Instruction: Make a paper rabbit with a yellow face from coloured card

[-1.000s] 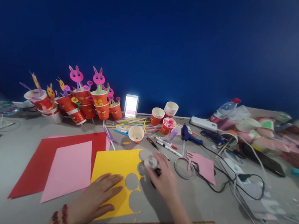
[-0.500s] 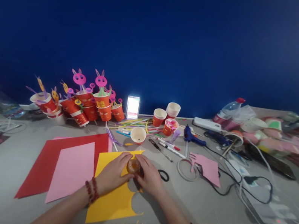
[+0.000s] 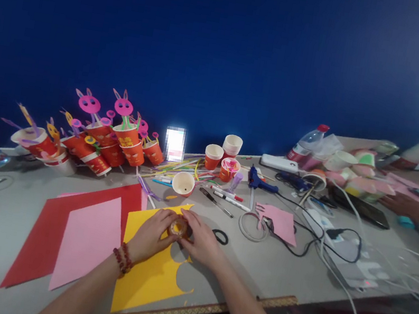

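Both of my hands meet over a yellow paper sheet (image 3: 148,281) that has round holes cut along its right edge. My left hand (image 3: 150,235) and my right hand (image 3: 199,241) are closed around a small round clear roll of tape (image 3: 178,227), which they hold down on the sheet. A beaded bracelet (image 3: 120,260) sits on my left wrist. A pink sheet (image 3: 86,243) lies on a red sheet (image 3: 43,236) just left of the yellow one.
Behind stand decorated orange paper cups (image 3: 115,146), plain cups (image 3: 231,147), straws and pens (image 3: 227,197). A blue glue gun (image 3: 259,181), cables (image 3: 324,240), a clear ring (image 3: 249,225) and pink cut paper (image 3: 281,222) lie right. Another person's hand (image 3: 402,205) rests at far right.
My right hand brought the tape roll from the table's right onto the yellow sheet, and my left hand lifted off the sheet to grip it too. The view shifted slightly.
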The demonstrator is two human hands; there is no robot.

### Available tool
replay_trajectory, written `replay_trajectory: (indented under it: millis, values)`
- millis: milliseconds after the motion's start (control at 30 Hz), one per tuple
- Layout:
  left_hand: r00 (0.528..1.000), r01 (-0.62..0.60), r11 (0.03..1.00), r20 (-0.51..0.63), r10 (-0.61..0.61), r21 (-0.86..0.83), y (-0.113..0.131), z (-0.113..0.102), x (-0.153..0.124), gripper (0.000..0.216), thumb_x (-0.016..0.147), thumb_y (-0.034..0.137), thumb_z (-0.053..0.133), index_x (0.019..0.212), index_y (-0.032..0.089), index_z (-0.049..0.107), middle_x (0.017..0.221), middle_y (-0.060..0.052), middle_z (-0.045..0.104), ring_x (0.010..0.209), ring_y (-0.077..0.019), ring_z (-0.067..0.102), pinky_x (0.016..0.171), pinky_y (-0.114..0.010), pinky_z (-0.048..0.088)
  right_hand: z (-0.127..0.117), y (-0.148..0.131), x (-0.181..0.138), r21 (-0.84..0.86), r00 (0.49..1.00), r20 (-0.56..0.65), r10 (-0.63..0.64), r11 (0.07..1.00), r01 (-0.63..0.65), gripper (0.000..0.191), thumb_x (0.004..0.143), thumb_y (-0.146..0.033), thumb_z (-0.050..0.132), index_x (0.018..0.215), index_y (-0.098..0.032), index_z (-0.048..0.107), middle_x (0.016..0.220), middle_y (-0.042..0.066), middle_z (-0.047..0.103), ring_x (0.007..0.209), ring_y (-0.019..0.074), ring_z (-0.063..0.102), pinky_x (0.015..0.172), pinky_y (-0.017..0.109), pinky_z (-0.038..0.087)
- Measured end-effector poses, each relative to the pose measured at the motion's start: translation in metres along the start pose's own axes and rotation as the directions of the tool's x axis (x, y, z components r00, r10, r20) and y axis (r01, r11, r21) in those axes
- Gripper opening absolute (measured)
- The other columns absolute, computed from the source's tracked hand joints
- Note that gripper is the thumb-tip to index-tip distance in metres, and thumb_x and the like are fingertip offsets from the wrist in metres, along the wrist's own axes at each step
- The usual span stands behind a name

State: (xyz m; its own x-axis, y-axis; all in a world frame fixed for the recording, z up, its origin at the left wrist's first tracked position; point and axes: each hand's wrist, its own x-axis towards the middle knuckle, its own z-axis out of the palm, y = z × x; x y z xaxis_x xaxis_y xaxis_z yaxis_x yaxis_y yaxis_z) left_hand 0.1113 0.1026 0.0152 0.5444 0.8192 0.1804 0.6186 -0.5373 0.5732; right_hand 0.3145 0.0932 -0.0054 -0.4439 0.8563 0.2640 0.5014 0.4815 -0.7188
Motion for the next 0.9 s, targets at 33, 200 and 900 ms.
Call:
replay_trajectory:
  millis: [33, 200, 900]
  values:
    - [1.0, 0.005, 1.0, 0.007, -0.005, 0.0, 0.0, 0.0, 0.0, 0.036, 0.091, 0.034, 0.058, 0.125, 0.022, 0.054, 0.118, -0.008, 0.059, 0.111, -0.0253, 0.054, 0.095, -0.04, 0.048, -0.002, 0.0, 0.0, 0.027, 1.0, -0.001, -0.021, 0.999, 0.021, 0.071, 0.074, -0.01, 0.061, 0.141, -0.021, 0.041, 0.142, 0.013, 0.051, 0.13, 0.0287, 0.049, 0.107, 0.046, 0.042]
    - [0.999, 0.02, 1.0, 0.031, -0.02, 0.0, 0.002, -0.003, 0.0, 0.036, 0.093, 0.036, 0.055, 0.127, 0.023, 0.054, 0.12, -0.009, 0.058, 0.112, -0.027, 0.054, 0.095, -0.044, 0.047, -0.01, 0.005, 0.0, 0.35, 0.975, -0.21, 0.074, 0.937, 0.004, 0.057, 0.075, -0.006, 0.046, 0.129, -0.023, 0.049, 0.128, 0.01, 0.06, 0.118, 0.0229, 0.059, 0.102, 0.042, 0.049]
    - [1.0, -0.001, 1.0, -0.002, 0.001, -0.012, 0.001, 0.002, -0.003, 0.036, 0.094, 0.03, 0.053, 0.13, 0.025, 0.053, 0.125, -0.009, 0.056, 0.117, -0.0265, 0.052, 0.101, -0.044, 0.046, -0.017, 0.012, 0.001, 0.327, 0.884, -0.407, 0.231, 0.94, -0.095, 0.025, 0.091, -0.027, 0.047, 0.113, -0.019, 0.055, 0.102, 0.01, 0.069, 0.08, 0.0195, 0.07, 0.07, 0.033, 0.06]
